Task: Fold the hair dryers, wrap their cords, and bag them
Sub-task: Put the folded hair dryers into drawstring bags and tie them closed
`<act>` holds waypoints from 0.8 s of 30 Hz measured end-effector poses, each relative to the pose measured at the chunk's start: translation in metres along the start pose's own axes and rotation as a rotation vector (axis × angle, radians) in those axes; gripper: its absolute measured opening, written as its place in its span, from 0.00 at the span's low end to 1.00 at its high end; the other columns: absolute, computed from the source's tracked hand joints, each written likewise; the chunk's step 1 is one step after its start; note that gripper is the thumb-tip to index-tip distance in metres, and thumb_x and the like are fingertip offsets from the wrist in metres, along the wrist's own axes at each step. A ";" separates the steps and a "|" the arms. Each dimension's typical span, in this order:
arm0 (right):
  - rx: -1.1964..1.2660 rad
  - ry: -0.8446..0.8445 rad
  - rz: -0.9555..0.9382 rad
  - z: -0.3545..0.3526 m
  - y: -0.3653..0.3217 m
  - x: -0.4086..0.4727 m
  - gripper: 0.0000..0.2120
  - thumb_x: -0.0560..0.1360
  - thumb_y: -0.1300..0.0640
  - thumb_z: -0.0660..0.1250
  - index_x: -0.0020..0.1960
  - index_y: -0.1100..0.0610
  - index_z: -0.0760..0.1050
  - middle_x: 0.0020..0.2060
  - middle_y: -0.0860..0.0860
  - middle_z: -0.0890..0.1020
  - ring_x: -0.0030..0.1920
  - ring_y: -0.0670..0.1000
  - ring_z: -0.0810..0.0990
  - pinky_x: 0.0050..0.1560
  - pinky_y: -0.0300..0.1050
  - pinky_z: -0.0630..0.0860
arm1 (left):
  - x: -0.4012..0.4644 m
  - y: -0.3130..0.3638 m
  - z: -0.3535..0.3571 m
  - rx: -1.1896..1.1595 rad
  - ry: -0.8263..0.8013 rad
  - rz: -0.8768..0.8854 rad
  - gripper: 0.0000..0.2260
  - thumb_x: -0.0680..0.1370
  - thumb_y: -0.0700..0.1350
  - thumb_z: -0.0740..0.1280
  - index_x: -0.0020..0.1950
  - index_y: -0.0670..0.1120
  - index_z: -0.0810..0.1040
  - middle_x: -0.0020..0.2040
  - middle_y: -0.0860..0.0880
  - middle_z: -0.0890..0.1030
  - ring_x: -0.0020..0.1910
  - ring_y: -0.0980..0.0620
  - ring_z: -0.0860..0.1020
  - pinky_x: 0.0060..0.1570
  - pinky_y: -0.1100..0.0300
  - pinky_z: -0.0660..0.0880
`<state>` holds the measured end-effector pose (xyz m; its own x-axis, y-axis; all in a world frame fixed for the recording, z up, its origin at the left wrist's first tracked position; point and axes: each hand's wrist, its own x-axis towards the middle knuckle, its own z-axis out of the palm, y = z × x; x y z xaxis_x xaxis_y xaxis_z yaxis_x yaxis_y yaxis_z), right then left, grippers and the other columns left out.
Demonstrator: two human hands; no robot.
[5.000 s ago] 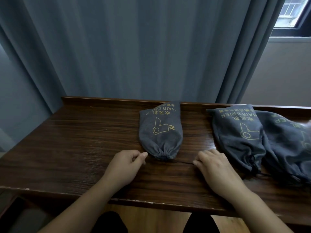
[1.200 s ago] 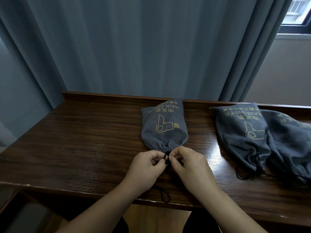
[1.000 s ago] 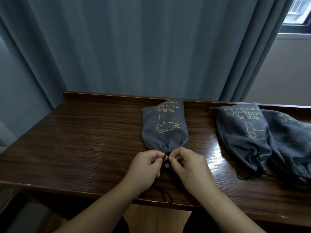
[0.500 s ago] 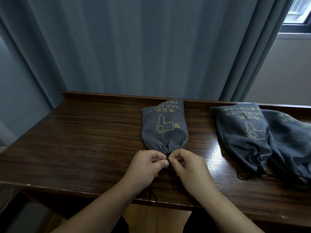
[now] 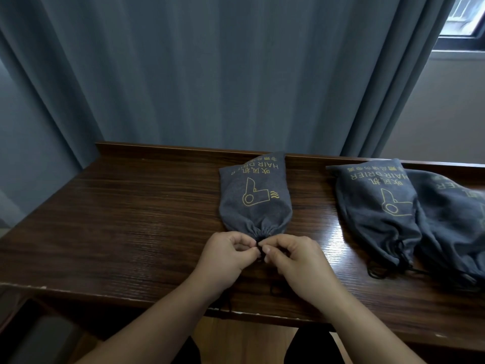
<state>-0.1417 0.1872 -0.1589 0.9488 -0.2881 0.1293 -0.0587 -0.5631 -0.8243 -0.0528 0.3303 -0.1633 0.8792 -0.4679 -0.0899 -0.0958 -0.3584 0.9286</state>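
Note:
A grey drawstring bag (image 5: 256, 198) with a yellow hair-dryer print lies in the middle of the dark wooden table (image 5: 126, 222), its gathered mouth toward me. My left hand (image 5: 227, 254) and my right hand (image 5: 294, 257) meet at that mouth. Each pinches the black drawstring (image 5: 259, 252) between thumb and fingertips. The cord's loose ends trail under my hands toward the table's front edge. The bag looks full; its contents are hidden.
Two more grey hair-dryer bags (image 5: 378, 211) (image 5: 454, 222) lie side by side at the right, mouths cinched, black cords (image 5: 378, 271) loose in front. A blue-grey curtain (image 5: 210, 74) hangs behind the table's raised back ledge. A window (image 5: 464, 19) shows top right.
Five seconds ago both hands rested on the table apart from the bag. They have since come together at its mouth, and the drawstring loop visible between the fingers has been drawn tight.

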 end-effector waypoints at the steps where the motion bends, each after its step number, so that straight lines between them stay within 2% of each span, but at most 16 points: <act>1: -0.001 0.000 -0.005 -0.001 -0.001 0.000 0.09 0.79 0.58 0.69 0.47 0.46 0.85 0.35 0.38 0.83 0.36 0.38 0.80 0.38 0.29 0.70 | 0.000 0.000 0.000 -0.004 -0.005 -0.006 0.03 0.73 0.39 0.75 0.42 0.46 0.84 0.34 0.50 0.85 0.30 0.62 0.79 0.31 0.69 0.72; 3: 0.022 0.002 0.000 0.000 -0.002 0.001 0.08 0.78 0.58 0.70 0.46 0.46 0.83 0.34 0.41 0.83 0.33 0.40 0.79 0.37 0.31 0.72 | 0.001 0.000 -0.001 0.000 -0.026 -0.001 0.04 0.73 0.38 0.75 0.41 0.46 0.83 0.34 0.51 0.85 0.31 0.61 0.80 0.33 0.67 0.74; 6: 0.056 0.049 0.020 0.003 0.002 0.000 0.06 0.77 0.57 0.73 0.46 0.46 0.78 0.36 0.43 0.84 0.33 0.43 0.80 0.38 0.37 0.75 | 0.002 -0.002 -0.002 0.034 -0.019 0.044 0.08 0.73 0.38 0.72 0.37 0.49 0.79 0.31 0.54 0.78 0.29 0.59 0.73 0.31 0.65 0.69; 9: -0.237 0.306 -0.153 0.006 0.005 -0.005 0.07 0.75 0.54 0.72 0.49 0.46 0.75 0.43 0.40 0.79 0.47 0.42 0.78 0.48 0.37 0.74 | 0.002 -0.003 -0.003 -0.044 -0.034 0.012 0.09 0.76 0.36 0.69 0.38 0.47 0.76 0.32 0.49 0.78 0.29 0.54 0.74 0.29 0.62 0.69; 11: -0.317 0.444 -0.249 0.009 0.002 -0.014 0.09 0.75 0.57 0.70 0.51 0.46 0.72 0.46 0.40 0.75 0.48 0.44 0.75 0.50 0.37 0.70 | 0.001 -0.002 -0.003 -0.161 -0.071 -0.035 0.08 0.79 0.36 0.67 0.41 0.46 0.76 0.35 0.48 0.81 0.31 0.53 0.78 0.29 0.62 0.71; 13: -0.189 0.359 -0.146 0.013 -0.006 -0.023 0.12 0.77 0.54 0.68 0.52 0.41 0.67 0.42 0.41 0.78 0.42 0.43 0.77 0.45 0.40 0.72 | 0.001 0.000 -0.004 -0.250 -0.094 -0.047 0.08 0.80 0.35 0.66 0.42 0.45 0.76 0.36 0.46 0.83 0.34 0.53 0.80 0.34 0.61 0.74; 15: -0.018 0.166 0.041 0.019 -0.014 -0.027 0.17 0.77 0.47 0.70 0.58 0.38 0.64 0.41 0.42 0.82 0.40 0.42 0.80 0.41 0.41 0.75 | -0.001 0.003 -0.005 -0.271 -0.097 -0.031 0.08 0.80 0.35 0.67 0.42 0.44 0.77 0.37 0.46 0.84 0.35 0.54 0.81 0.36 0.63 0.75; 18: 0.135 0.062 0.211 0.024 -0.019 -0.021 0.37 0.75 0.46 0.73 0.75 0.37 0.53 0.46 0.42 0.82 0.44 0.38 0.81 0.42 0.33 0.77 | -0.002 0.006 -0.004 -0.259 -0.084 0.000 0.06 0.79 0.35 0.68 0.43 0.41 0.78 0.37 0.46 0.85 0.37 0.55 0.83 0.37 0.66 0.77; 19: 0.212 0.048 0.248 0.027 -0.018 -0.018 0.40 0.75 0.47 0.73 0.77 0.38 0.51 0.46 0.42 0.83 0.43 0.38 0.81 0.43 0.33 0.77 | -0.002 0.006 -0.004 -0.246 -0.081 0.012 0.05 0.79 0.35 0.68 0.43 0.41 0.78 0.37 0.46 0.85 0.37 0.55 0.83 0.38 0.65 0.77; 22: 0.424 0.032 0.301 0.032 -0.009 -0.012 0.36 0.79 0.52 0.69 0.78 0.39 0.51 0.37 0.46 0.83 0.35 0.42 0.78 0.40 0.41 0.74 | 0.000 0.004 -0.006 -0.186 -0.047 0.056 0.07 0.78 0.35 0.69 0.41 0.43 0.77 0.33 0.49 0.82 0.34 0.55 0.80 0.39 0.62 0.75; 24: 0.376 0.091 0.247 0.029 0.000 -0.012 0.27 0.81 0.56 0.65 0.74 0.41 0.57 0.34 0.45 0.82 0.33 0.42 0.76 0.39 0.43 0.73 | 0.004 0.002 -0.009 -0.108 0.032 0.061 0.08 0.78 0.37 0.69 0.40 0.46 0.77 0.31 0.52 0.81 0.33 0.57 0.77 0.39 0.60 0.74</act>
<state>-0.1440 0.2127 -0.1763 0.8885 -0.4546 -0.0624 -0.1471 -0.1534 -0.9772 -0.0457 0.3349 -0.1589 0.8881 -0.4592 -0.0219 -0.1004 -0.2403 0.9655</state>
